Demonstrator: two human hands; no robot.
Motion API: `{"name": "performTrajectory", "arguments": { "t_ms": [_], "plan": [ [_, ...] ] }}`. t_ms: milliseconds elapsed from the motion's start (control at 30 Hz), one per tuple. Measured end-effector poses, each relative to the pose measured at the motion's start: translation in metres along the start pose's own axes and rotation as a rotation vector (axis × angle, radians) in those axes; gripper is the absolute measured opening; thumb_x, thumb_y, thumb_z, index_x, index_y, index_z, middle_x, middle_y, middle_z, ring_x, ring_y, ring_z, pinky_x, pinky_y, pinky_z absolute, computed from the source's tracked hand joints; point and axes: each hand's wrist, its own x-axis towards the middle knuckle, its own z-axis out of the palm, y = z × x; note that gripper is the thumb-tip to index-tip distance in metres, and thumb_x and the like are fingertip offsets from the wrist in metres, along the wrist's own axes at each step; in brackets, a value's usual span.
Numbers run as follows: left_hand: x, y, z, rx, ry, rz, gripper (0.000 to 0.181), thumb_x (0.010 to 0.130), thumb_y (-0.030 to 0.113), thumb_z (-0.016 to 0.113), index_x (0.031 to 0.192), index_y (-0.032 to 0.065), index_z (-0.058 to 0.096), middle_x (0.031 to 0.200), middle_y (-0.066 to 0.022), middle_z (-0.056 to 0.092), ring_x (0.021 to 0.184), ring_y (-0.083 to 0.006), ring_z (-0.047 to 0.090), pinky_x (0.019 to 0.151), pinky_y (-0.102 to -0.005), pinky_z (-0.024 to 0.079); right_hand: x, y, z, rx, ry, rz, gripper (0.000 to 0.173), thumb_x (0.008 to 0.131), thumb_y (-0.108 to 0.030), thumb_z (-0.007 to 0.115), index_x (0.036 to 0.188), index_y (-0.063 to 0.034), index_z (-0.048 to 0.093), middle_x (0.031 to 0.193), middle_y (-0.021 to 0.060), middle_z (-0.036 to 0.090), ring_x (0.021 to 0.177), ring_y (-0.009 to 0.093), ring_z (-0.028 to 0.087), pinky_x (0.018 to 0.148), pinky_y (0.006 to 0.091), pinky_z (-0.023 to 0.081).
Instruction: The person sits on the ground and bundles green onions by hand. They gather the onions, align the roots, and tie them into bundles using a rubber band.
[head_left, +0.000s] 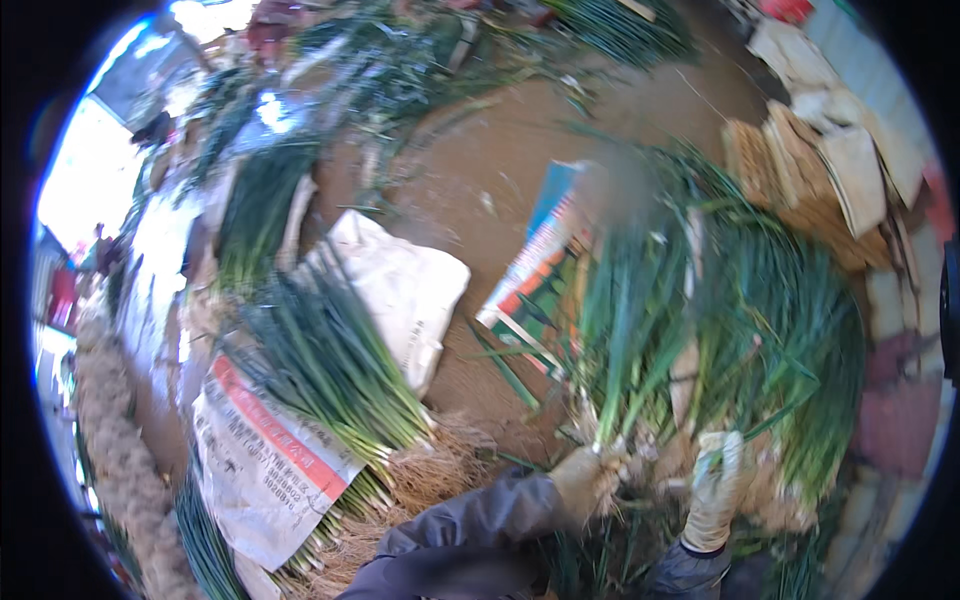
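My left hand (581, 480), in a pale work glove, closes around the white root end of a few green onions (613, 390), whose leaves point away from me. My right hand (716, 480), also gloved, lies against the root ends of the big loose heap of green onions (787, 322) on the right. A bent green leaf crosses by its fingers; whether it grips anything is hard to tell. To my left, a neat bundle of green onions (337, 352) lies with brown, stringy roots (442, 465) towards me, on a white printed sack (277, 465).
A second white sack (405, 292) and a colourful printed sheet (532, 270) lie on the brown ground (465, 180). Folded cardboard (806, 180) stands at the right wall. Another onion bundle (262, 210) lies further left, and scattered leaves (405, 82) cover the far ground.
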Motion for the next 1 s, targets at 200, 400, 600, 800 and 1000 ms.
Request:
{"name": "performTrajectory", "arguments": {
  "t_ms": [200, 400, 600, 800, 1000],
  "plan": [
    [-0.023, 0.031, -0.013, -0.02, -0.42, 0.019, 0.031, 0.094, 0.018, 0.057, 0.118, -0.0011, 0.052, 0.094, -0.0089, 0.06, 0.08, -0.0163, 0.062, 0.067, -0.0231, 0.054, -0.028, 0.064, -0.049, -1.508, -0.86, -0.03, 0.034, 0.089, -0.032, 0.055, 0.106, -0.0032, 0.062, 0.088, 0.0135, 0.067, 0.079, 0.031, 0.065, 0.065, 0.0363, 0.051],
    [-0.017, 0.015, -0.012, -0.063, -0.174, -0.062, 0.015, 0.087, 0.014, 0.066, 0.083, 0.0103, 0.052, 0.06, 0.0029, 0.047, 0.055, -0.0119, 0.054, 0.044, -0.0256, 0.047, 0.117, 0.084, -0.025, -1.353, 0.153, -0.27, 0.046, 0.089, -0.042, 0.057, 0.11, -0.0008, 0.059, 0.085, 0.0129, 0.067, 0.074, 0.023, 0.065, 0.06, 0.0363, 0.05],
    [0.011, 0.025, -0.009, 0.136, -0.2, 0.164, 0.024, 0.09, 0.011, 0.06, 0.113, 0.0051, 0.057, 0.101, -0.0088, 0.064, 0.092, -0.0202, 0.064, 0.068, -0.037, 0.058, 0.172, 0.104, -0.022, -0.478, -0.069, 0.253, 0.029, 0.083, -0.027, 0.065, 0.092, -0.0003, 0.06, 0.08, 0.0088, 0.064, 0.062, 0.017, 0.063, 0.053, 0.031, 0.049],
    [0.024, 0.012, -0.027, 0.188, -0.136, 0.263, 0.035, 0.09, 0.013, 0.059, 0.123, 0.0048, 0.052, 0.114, -0.0061, 0.06, 0.105, -0.0192, 0.061, 0.079, -0.043, 0.058, 0.024, 0.043, -0.021, -0.202, -0.156, 0.314, 0.025, 0.086, -0.029, 0.064, 0.092, -0.0055, 0.06, 0.085, 0.0083, 0.063, 0.066, 0.012, 0.061, 0.052, 0.0244, 0.051],
    [0.004, 0.019, 0.002, 0.268, -0.087, 0.432, 0.045, 0.086, 0.017, 0.063, 0.126, 0.0032, 0.049, 0.119, -0.0114, 0.058, 0.114, -0.0254, 0.055, 0.09, -0.0426, 0.051, -0.09, 0.074, -0.076, -0.92, -1.257, 0.515, 0.032, 0.086, -0.033, 0.063, 0.103, -0.0057, 0.065, 0.09, 0.0098, 0.067, 0.074, 0.02, 0.066, 0.066, 0.0323, 0.054]
  ]
}}
